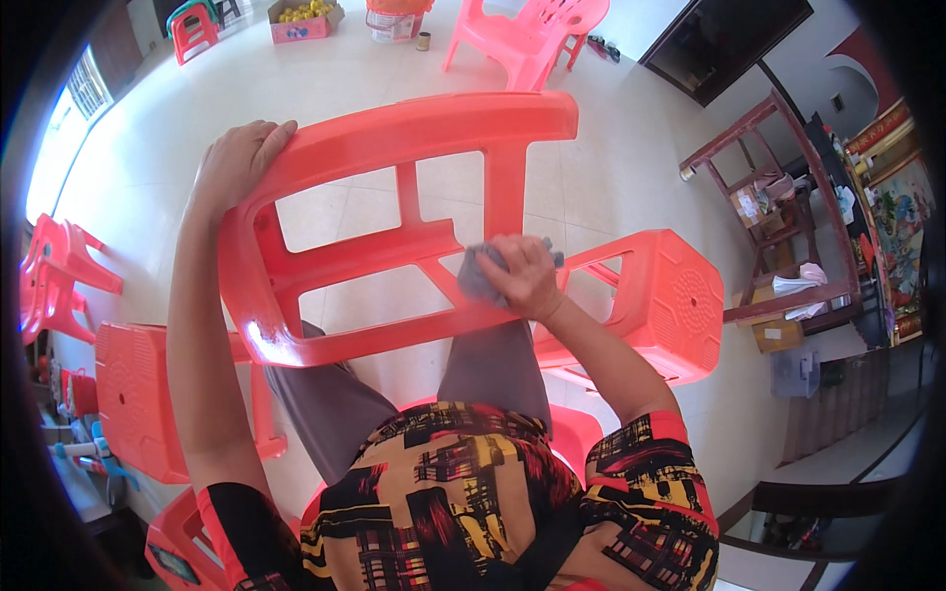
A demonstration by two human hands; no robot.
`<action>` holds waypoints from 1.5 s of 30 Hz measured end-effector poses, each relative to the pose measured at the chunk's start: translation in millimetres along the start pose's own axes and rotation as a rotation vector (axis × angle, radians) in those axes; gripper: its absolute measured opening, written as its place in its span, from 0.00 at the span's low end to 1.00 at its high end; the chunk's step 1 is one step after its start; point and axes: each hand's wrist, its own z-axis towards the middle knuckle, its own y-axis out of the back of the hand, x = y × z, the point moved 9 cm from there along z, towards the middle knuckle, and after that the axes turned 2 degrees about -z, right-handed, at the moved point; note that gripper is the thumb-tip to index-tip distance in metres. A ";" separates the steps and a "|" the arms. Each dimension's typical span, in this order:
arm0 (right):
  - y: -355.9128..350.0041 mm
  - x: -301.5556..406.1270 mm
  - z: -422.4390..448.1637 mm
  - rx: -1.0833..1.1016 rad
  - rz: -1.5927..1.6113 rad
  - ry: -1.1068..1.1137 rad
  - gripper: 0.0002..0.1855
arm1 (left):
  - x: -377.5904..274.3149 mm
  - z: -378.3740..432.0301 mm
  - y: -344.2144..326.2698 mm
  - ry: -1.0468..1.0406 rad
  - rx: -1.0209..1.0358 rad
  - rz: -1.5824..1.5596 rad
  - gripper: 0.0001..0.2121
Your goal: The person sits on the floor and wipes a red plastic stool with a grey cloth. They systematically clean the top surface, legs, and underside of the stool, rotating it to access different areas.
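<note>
A red plastic stool (pixel 384 140) is tilted in front of me above my knees, its open leg frame facing me. My left hand (pixel 244 159) grips its upper left corner, the thumb lying on the rim. A crumpled grey cloth (pixel 484 275) is bunched in my right hand (pixel 521 275), which presses it against the lower right part of the stool's frame. That hand looks slightly blurred. The far side of the stool and the fingertips of my left hand are hidden.
Red plastic stools stand at the right (pixel 665 303) and left (pixel 137 399). A pink plastic chair (pixel 525 37), a bucket (pixel 392 22) and a box of yellow fruit (pixel 299 28) are beyond. At the far right stands a dark red wooden frame (pixel 820 199) near cardboard boxes.
</note>
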 end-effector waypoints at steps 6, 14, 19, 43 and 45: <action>0.2 31.7 -53.1 0.107 0.061 0.017 0.20 | -1.0 2.5 -1.8 0.015 0.041 -0.009 0.28; -1.8 6.0 -22.6 0.108 0.091 0.079 0.20 | 3.5 -1.6 0.9 0.085 0.042 -0.067 0.28; 4.3 -36.6 40.6 0.003 -0.036 0.064 0.20 | -1.2 -3.3 4.4 0.055 0.015 -0.036 0.28; 0.1 24.1 -33.5 0.135 0.031 0.007 0.23 | -13.3 -8.8 8.0 0.015 -0.027 0.014 0.26; 2.9 20.8 -27.1 0.199 0.110 -0.045 0.25 | -14.4 -11.1 9.7 0.015 -0.033 0.007 0.26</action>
